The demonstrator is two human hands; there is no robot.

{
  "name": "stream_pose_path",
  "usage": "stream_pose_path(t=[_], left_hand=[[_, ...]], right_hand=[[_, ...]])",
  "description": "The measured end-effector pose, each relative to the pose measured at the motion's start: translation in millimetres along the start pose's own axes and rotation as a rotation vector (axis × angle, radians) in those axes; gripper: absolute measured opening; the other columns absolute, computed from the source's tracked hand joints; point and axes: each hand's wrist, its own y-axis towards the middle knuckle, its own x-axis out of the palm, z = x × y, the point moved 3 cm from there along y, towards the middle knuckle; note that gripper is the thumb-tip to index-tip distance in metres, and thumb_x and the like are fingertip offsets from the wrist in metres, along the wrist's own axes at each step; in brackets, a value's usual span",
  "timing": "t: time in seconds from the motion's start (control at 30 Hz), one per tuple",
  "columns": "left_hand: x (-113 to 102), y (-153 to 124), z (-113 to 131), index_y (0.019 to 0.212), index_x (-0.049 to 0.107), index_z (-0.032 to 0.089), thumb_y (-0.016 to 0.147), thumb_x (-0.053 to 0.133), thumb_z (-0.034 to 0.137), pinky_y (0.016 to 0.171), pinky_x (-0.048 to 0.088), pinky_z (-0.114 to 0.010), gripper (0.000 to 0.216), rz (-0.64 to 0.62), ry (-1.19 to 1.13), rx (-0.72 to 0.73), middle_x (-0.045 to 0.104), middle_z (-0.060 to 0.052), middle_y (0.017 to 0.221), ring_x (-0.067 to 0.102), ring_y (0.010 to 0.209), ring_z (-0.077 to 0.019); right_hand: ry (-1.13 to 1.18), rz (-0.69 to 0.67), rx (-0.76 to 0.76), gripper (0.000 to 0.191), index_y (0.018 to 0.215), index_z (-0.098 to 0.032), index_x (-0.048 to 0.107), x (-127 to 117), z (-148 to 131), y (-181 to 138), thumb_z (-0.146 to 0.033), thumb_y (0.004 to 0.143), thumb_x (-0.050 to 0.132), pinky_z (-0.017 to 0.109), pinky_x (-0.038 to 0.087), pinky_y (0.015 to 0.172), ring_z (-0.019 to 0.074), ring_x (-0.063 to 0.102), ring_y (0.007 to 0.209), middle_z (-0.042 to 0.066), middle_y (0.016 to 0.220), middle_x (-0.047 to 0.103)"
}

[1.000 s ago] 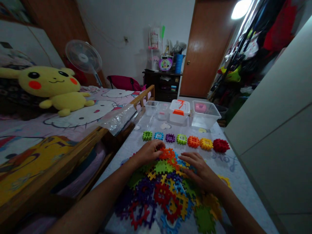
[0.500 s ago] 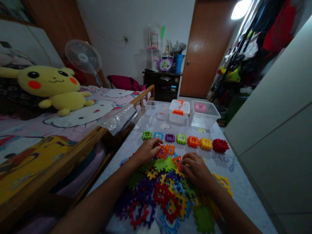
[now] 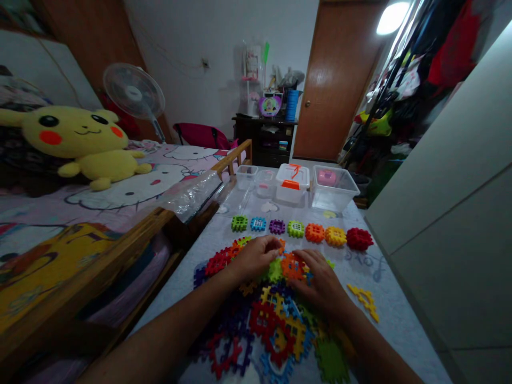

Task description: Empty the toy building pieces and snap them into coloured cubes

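Observation:
My left hand (image 3: 257, 255) and my right hand (image 3: 320, 280) meet over a heap of flat interlocking plastic tiles (image 3: 276, 325) on the table (image 3: 384, 277). Both have curled fingers pinched on orange tiles (image 3: 292, 265) between them. Behind the hands stands a row of assembled tile cubes (image 3: 296, 229): green, blue, purple, green, orange, yellow, red. A red tile (image 3: 218, 260) lies left of my left wrist. A yellow tile (image 3: 364, 298) lies to the right of the heap.
Clear plastic boxes (image 3: 334, 188) and a white box with an orange latch (image 3: 293, 182) stand at the table's far end. A bed with a wooden rail (image 3: 160, 224), a yellow plush toy (image 3: 80, 141) and a fan (image 3: 134, 93) lie left. A grey cabinet (image 3: 448, 176) is right.
Both hands have drawn together at the heap's far edge and closed on orange tiles. The red tile left of my wrist has come into view.

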Motion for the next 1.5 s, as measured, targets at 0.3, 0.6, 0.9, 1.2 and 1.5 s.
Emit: stream_pose_path(t=[0.3, 0.6, 0.9, 1.2, 1.5], left_hand=[[-6, 31, -12, 0.117, 0.059, 0.013, 0.078, 0.062, 0.019, 0.102, 0.038, -0.038, 0.04, -0.129, 0.656, 0.189, 0.062, -0.014, 0.122, 0.054, 0.115, -0.0276], [-5, 45, -20, 0.117, 0.06, 0.017, 0.066, 0.076, 0.028, 0.095, 0.044, -0.037, 0.054, -0.13, 0.577, 0.134, 0.064, -0.012, 0.118, 0.058, 0.108, -0.0285], [-6, 23, -9, 0.121, 0.054, 0.017, 0.059, 0.074, 0.019, 0.075, 0.048, -0.03, 0.065, -0.178, -0.291, -0.015, 0.059, -0.004, 0.098, 0.057, 0.083, -0.0153], [11, -2, 3, 0.119, 0.053, 0.021, 0.056, 0.067, 0.003, 0.072, 0.047, -0.025, 0.067, -0.148, -0.778, -0.225, 0.061, -0.003, 0.102, 0.062, 0.082, -0.0129], [-1, -6, -10, 0.099, 0.06, 0.018, 0.071, 0.052, 0.014, 0.062, 0.046, -0.024, 0.029, 0.009, -0.364, -0.21, 0.065, -0.002, 0.088, 0.06, 0.072, -0.0133]], right_hand=[[-0.05, 0.035, 0.062, 0.046, 0.116, -0.015, 0.057, -4, 19, -1, -0.041, 0.078, 0.067, 0.047, 0.047, 0.096, 0.0299, 0.054, 0.11, 0.015, 0.116, 0.058], [-0.043, 0.028, 0.049, 0.049, 0.123, -0.018, 0.055, -5, 20, -4, -0.038, 0.079, 0.066, 0.048, 0.046, 0.097, 0.0296, 0.053, 0.112, 0.013, 0.116, 0.057], [0.038, 0.08, 0.074, 0.042, 0.116, -0.018, 0.054, -9, 9, 0, -0.033, 0.078, 0.064, 0.047, 0.047, 0.096, 0.0282, 0.055, 0.11, 0.013, 0.114, 0.059], [0.094, 0.156, 0.095, 0.04, 0.116, -0.02, 0.052, -11, 5, -1, -0.035, 0.08, 0.062, 0.045, 0.051, 0.089, 0.0262, 0.06, 0.101, 0.012, 0.112, 0.062], [0.063, 0.081, 0.087, 0.04, 0.115, -0.019, 0.054, -8, 7, -1, -0.035, 0.079, 0.064, 0.047, 0.048, 0.095, 0.0279, 0.057, 0.108, 0.013, 0.114, 0.061]])
